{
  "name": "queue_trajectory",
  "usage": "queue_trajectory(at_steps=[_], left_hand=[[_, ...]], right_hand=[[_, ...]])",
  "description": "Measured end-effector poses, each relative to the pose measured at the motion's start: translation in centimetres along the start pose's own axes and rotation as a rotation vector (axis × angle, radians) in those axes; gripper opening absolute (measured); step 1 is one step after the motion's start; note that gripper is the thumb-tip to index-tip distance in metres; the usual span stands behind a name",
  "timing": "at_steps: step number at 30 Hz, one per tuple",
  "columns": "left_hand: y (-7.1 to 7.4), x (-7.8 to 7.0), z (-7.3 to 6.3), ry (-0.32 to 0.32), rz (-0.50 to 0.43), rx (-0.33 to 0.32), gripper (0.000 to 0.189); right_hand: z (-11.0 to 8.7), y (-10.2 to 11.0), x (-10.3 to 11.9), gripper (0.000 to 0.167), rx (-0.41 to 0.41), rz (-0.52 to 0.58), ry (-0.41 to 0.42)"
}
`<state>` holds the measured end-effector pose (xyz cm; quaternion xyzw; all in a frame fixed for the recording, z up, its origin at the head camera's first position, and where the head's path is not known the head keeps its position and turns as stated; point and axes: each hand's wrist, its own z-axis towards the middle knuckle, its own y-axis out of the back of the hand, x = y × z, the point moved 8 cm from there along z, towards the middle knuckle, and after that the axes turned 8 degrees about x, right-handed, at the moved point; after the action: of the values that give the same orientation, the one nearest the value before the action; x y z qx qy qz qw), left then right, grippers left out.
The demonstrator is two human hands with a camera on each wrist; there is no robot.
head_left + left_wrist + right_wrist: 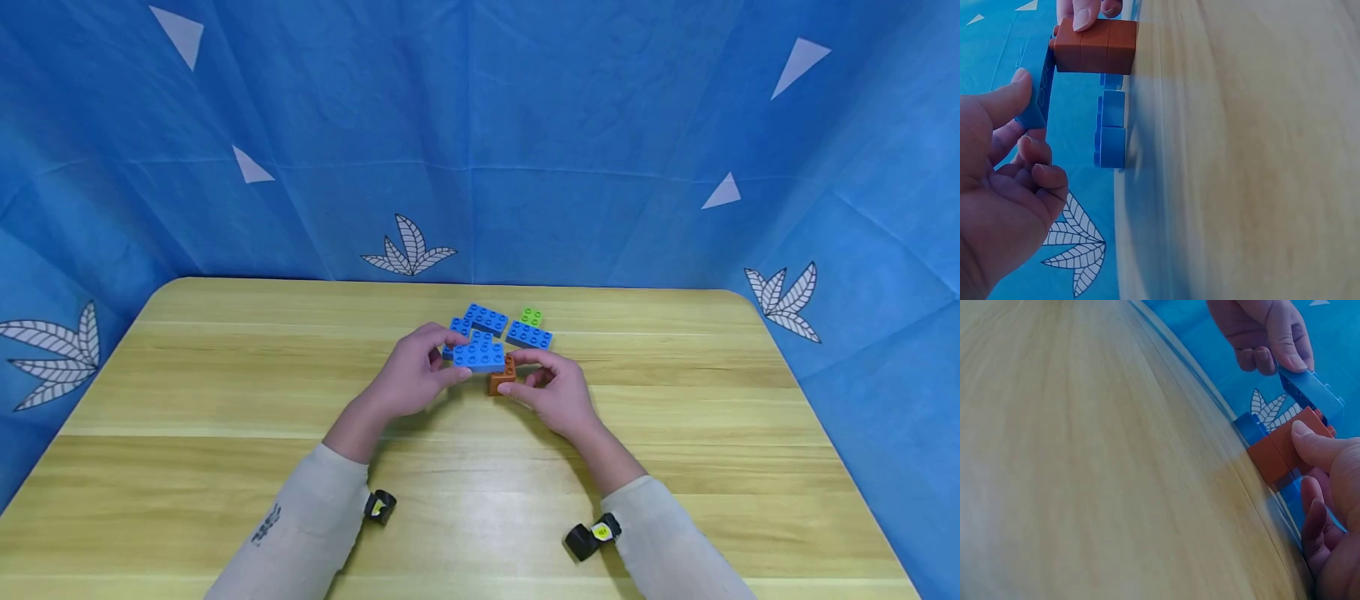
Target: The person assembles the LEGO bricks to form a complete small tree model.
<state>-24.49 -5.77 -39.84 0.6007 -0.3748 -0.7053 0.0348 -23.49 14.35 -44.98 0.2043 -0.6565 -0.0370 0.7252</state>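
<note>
- On my head feed the person's left hand (411,372) pinches a blue, rectangular, studded plastic brick (480,357), thumb at the near side and fingers at the far side.
- The right hand (557,392) pinches an orange-brown stack of studded plastic bricks (1094,50) between thumb and fingers; my left wrist feed shows seams running across it.
- I see the stack standing on the light, wood-grained table (225,400), right in front of the person.
- The held blue brick hangs tilted over the studded top of the stack. Some studs show past it in my right wrist feed, and I cannot tell whether the two touch.
- Beyond the hands I see a blue rectangular brick with studs upward (486,319), and a second blue studded brick (529,335) to its right.
- A small lime-green studded brick (532,316) lies just behind that second one.
- More blue brickwork (460,325) shows beside the left fingers, partly hidden from me.
- Both forearms wear pale sleeves (307,508), with a black device (380,506) at the left cuff and another (592,536) at the right.
</note>
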Motion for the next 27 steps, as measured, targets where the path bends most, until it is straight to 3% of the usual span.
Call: queue_trajectory(at_steps=[11, 18, 27], left_hand=[[0.0, -0.7, 0.0, -0.022, 0.105, 0.025, 0.033], [0.0, -0.8, 0.2, -0.028, 0.154, 0.033, 0.034], [-0.1, -0.7, 0.3, -0.012, 0.151, 0.040, 0.034]], right_hand=[[-0.1, 0.0, 0.4, 0.040, -0.005, -0.014, 0.016], [0.1, 0.0, 3.5, 0.045, 0.016, -0.029, 0.144], [0.0, -0.2, 5.3, 0.035, 0.042, -0.003, 0.155]])
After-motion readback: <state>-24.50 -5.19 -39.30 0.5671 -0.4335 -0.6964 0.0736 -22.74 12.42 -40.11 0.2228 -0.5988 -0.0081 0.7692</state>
